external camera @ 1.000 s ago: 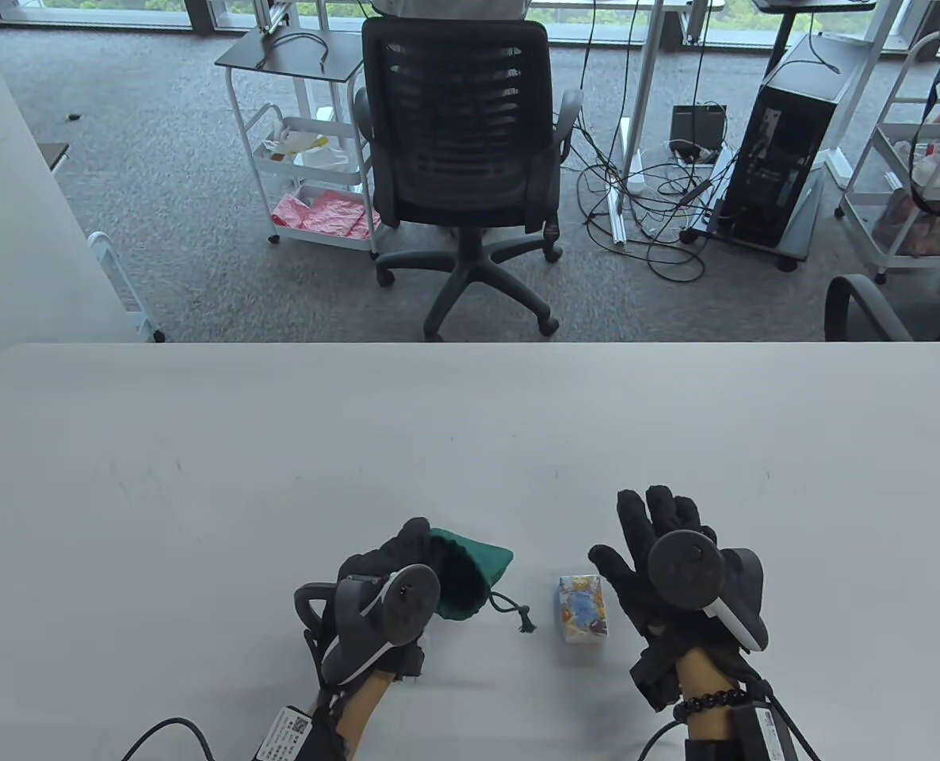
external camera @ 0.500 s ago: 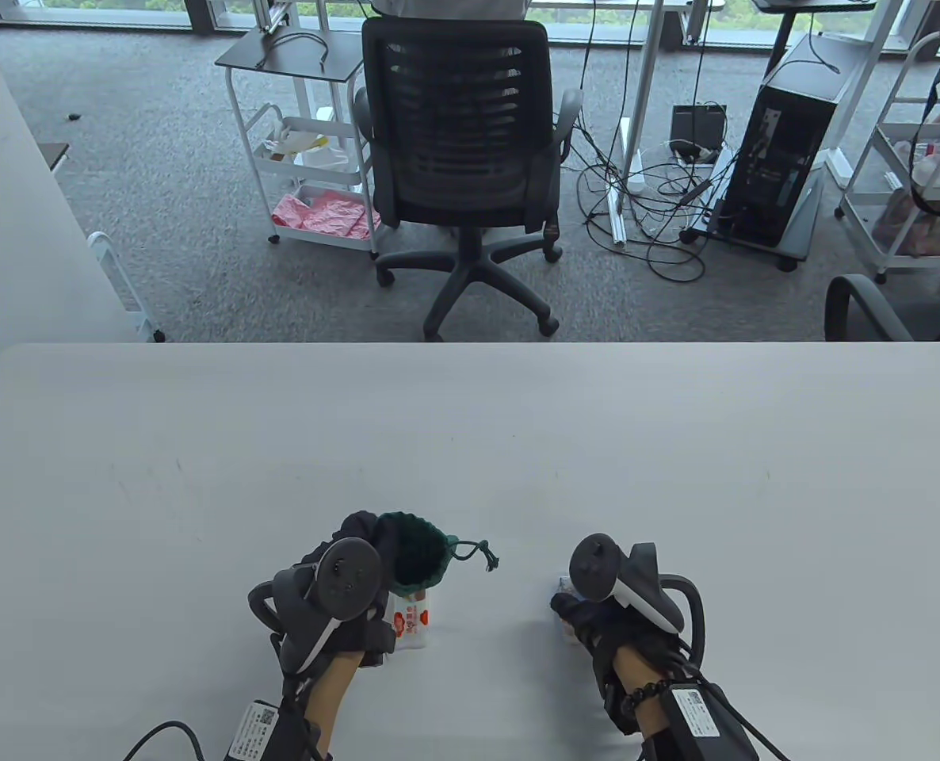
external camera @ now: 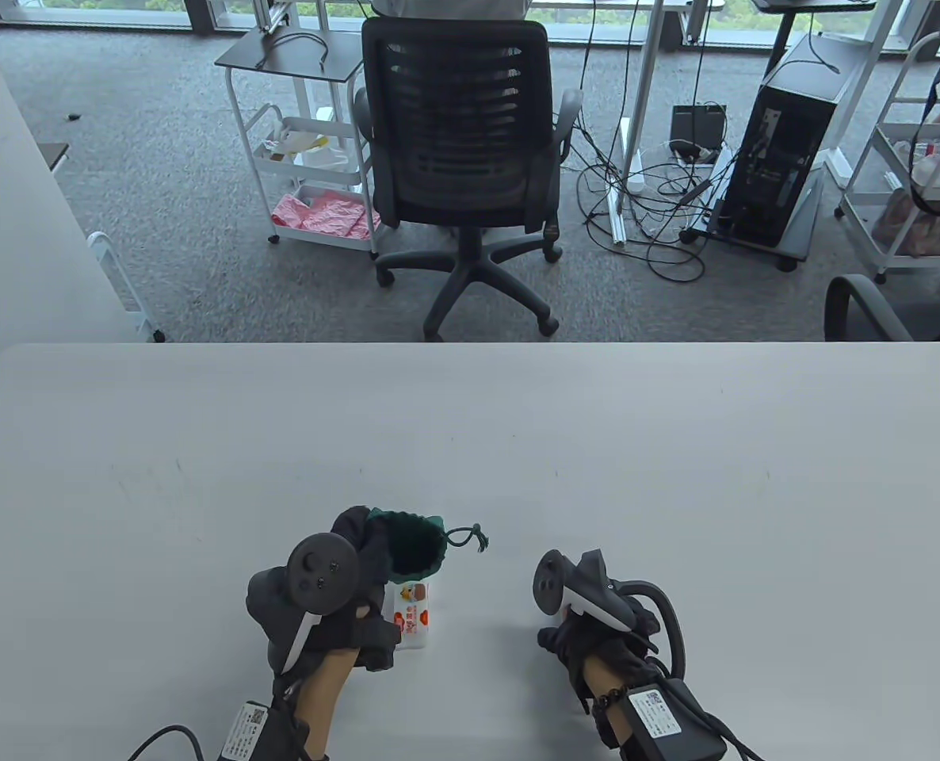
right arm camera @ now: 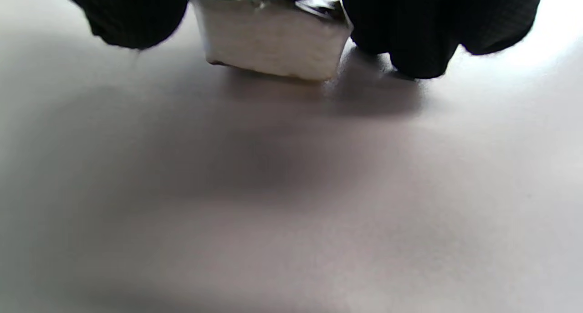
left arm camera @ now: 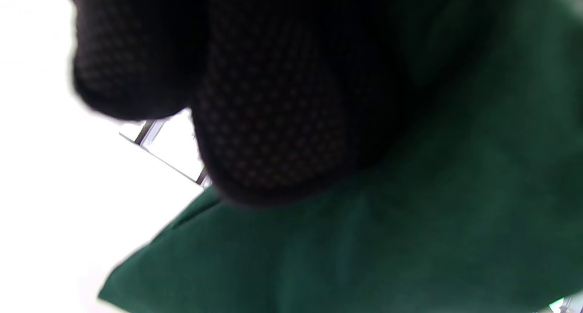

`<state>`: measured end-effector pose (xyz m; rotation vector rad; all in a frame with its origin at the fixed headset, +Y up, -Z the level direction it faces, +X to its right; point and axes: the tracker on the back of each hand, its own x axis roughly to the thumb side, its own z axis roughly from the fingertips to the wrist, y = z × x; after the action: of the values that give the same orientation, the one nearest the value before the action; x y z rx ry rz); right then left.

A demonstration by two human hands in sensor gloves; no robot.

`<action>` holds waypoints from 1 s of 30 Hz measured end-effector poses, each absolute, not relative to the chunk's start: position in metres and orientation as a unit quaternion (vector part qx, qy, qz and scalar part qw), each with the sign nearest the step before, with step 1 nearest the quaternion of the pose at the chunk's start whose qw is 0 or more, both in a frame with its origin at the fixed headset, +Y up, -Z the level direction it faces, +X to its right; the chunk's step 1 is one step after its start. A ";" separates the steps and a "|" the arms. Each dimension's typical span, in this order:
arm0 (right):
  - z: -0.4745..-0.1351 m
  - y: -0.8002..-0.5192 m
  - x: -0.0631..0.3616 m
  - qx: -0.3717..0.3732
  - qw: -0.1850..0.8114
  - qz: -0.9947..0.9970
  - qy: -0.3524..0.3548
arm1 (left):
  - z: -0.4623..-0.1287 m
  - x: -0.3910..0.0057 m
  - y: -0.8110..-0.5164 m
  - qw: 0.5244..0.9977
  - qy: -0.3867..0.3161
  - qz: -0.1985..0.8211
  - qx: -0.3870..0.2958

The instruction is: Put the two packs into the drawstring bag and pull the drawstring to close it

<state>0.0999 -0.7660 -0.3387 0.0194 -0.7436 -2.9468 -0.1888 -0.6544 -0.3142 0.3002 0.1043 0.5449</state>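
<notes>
My left hand [external camera: 359, 555] grips the green drawstring bag [external camera: 410, 547] by its rim, mouth open and facing up. Close up, the left wrist view shows gloved fingers [left arm camera: 273, 121] against the bag's green cloth [left arm camera: 410, 235]. The knotted cord end [external camera: 470, 539] trails to the bag's right. A white pack with red print [external camera: 410, 622] lies flat on the table just in front of the bag. My right hand [external camera: 573, 634] is curled over the second pack, which the table view hides. In the right wrist view this pack [right arm camera: 273, 44] sits pinched between thumb [right arm camera: 132, 12] and fingers [right arm camera: 410, 30], at the table surface.
The white table [external camera: 676, 476] stretches far and to both sides of the hands. Behind its far edge stand an office chair [external camera: 462, 158], white carts and a computer tower on the floor.
The left hand has raised the bag from lying on its side to mouth-up, uncovering the white pack. The right hand has dropped from open above the table onto the colourful pack and closed round it.
</notes>
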 end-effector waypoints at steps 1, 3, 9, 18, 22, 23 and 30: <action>-0.339 -0.766 0.100 0.007 0.051 -0.968 -0.244 | -0.314 -0.189 -0.655 0.949 0.051 0.276 0.144; -0.338 -0.767 0.099 0.010 0.053 -0.968 -0.244 | -0.315 -0.191 -0.656 0.945 0.050 0.292 0.138; -0.338 -0.767 0.098 0.005 0.063 -0.969 -0.241 | -0.316 -0.190 -0.660 0.938 0.038 0.323 0.119; -0.341 -0.755 0.107 0.001 0.014 -0.975 -0.223 | -0.317 -0.190 -0.661 0.933 0.028 0.338 0.118; -0.340 -0.745 0.113 -0.011 -0.046 -0.977 -0.208 | -0.317 -0.191 -0.661 0.931 0.030 0.342 0.120; -0.340 -0.742 0.114 -0.017 -0.057 -0.979 -0.197 | -0.317 -0.191 -0.661 0.932 0.030 0.342 0.120; -0.332 -0.709 0.127 -0.060 -0.191 -0.974 -0.104 | -0.317 -0.192 -0.661 0.931 0.024 0.340 0.126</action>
<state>0.1271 -0.7094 -0.3321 -0.2162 -0.3728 -3.4988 -0.1921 -0.6614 -0.3169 0.2588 0.0490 0.6964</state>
